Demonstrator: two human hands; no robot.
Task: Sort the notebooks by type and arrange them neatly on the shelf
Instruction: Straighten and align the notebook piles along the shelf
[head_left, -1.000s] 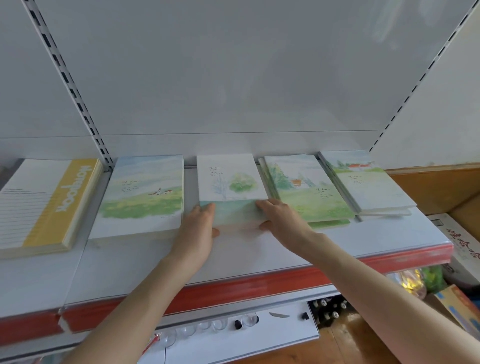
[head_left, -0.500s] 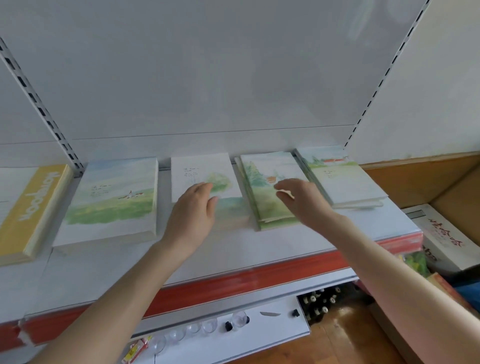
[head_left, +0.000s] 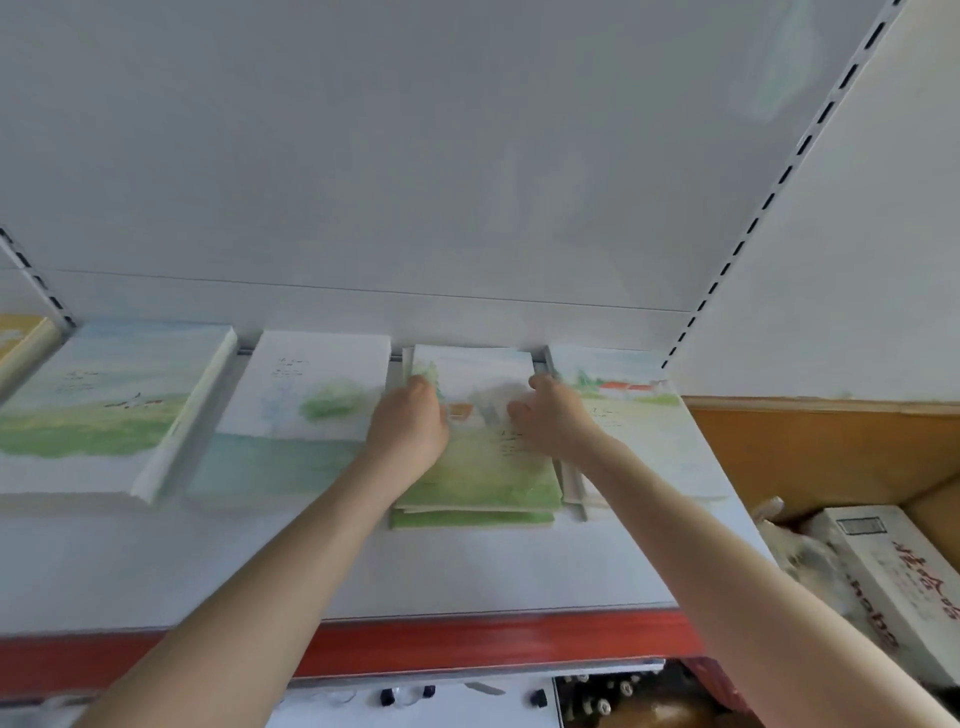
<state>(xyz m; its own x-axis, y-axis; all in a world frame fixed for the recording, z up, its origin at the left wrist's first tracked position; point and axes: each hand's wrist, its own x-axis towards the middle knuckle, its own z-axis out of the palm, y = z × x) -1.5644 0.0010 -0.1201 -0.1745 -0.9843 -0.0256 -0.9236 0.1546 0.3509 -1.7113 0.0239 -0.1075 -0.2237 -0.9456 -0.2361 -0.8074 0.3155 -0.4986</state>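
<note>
Your left hand curls its fingers over the left edge of the green stack. Your right hand curls over the right edge, so both hold it. The stack lies flat on the shelf, between the white notebook and the red-roof notebook. Its lower covers jut out at the front.

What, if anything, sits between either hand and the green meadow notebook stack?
Nothing visible. The left hand and right hand both touch the green meadow stack, one at each side edge. The white-cover stack and the red-roof stack lie beside it, not over it.
</note>
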